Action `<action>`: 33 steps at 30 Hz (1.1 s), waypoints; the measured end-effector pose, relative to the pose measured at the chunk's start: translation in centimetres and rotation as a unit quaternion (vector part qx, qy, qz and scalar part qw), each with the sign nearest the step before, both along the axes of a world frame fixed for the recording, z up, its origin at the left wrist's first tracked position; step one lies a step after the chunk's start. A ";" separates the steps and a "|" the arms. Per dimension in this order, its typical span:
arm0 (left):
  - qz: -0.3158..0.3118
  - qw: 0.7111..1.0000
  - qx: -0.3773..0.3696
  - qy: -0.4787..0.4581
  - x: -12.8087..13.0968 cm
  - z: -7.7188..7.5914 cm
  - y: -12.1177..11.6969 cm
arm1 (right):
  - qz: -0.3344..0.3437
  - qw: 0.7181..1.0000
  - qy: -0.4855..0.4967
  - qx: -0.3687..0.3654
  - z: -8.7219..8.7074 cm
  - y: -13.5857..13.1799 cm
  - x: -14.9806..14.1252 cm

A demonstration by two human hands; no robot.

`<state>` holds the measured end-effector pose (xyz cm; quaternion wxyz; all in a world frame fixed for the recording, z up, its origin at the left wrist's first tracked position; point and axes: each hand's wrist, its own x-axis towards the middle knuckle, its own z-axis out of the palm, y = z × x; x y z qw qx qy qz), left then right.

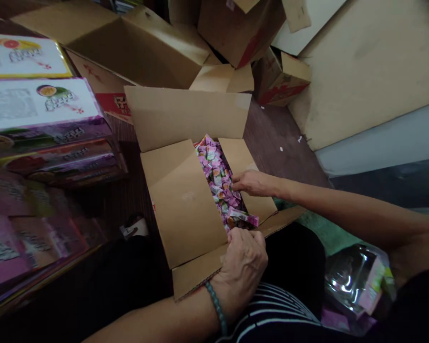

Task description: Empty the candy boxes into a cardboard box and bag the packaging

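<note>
Looking down into the open brown cardboard box [186,205], side flaps turned inward, and there in the gap between them: small glossy purple-and-pink wrapped packets [216,174], packed close in a band with its long axis running from the box's far end to its near end. In from the box's right with the right hand [253,183], fingers partly curled, tips at the packets along the inner edge of the tan right flap [239,155]; cannot tell whether pinching one. Over at the box's near edge with the left hand [245,257], fingers bent into a loose fist, dark green beaded bracelet [216,307] round the wrist; cannot tell about anything inside that curl. And here, the spacing to watch: just beyond the left knuckles, atop the heap at the box's near end, one flat white-and-purple strip-shaped packet [243,216], long axis crossing the band left to right. Nearer to the left hand, this one; from the right, back toward the box's near edge. Off to the box's left, stacked white-and-purple printed cartons [71,102]; low to its right, shiny clear plastic packaging [346,281].
</note>
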<state>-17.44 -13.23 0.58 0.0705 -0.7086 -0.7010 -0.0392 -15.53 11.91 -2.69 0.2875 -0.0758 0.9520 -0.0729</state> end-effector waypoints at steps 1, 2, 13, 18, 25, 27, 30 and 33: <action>-0.001 1.000 -0.001 0.000 0.0 0.0 0.0 | 0.020 1.000 0.006 -0.005 0.3 -1.2 -0.4; -0.002 1.000 -0.004 -0.001 0.0 -0.1 0.1 | 0.034 0.999 -0.007 -0.012 0.3 -2.4 -0.7; -0.025 0.998 0.011 -0.062 -2.3 -1.6 1.8 | -0.142 0.942 -0.217 -0.216 -0.1 -2.5 -1.9; 0.015 0.997 0.064 -0.035 -5.1 -3.8 4.1 | -0.327 0.923 0.183 -0.090 4.7 5.2 -3.4; 0.140 0.987 -0.028 -0.079 -10.5 -12.6 6.8 | -0.246 0.902 0.327 0.137 4.0 11.1 -14.2; 0.154 0.983 -0.039 -0.093 -11.1 -14.8 7.1 | -0.255 0.905 0.304 0.150 2.7 11.4 -17.3; 0.148 0.983 -0.026 -0.102 -11.2 -16.6 7.1 | -0.322 0.898 0.253 0.163 1.2 12.1 -20.1; 0.158 0.982 -0.008 -0.101 -11.1 -16.9 7.1 | -0.300 0.904 0.257 0.165 1.1 13.7 -20.2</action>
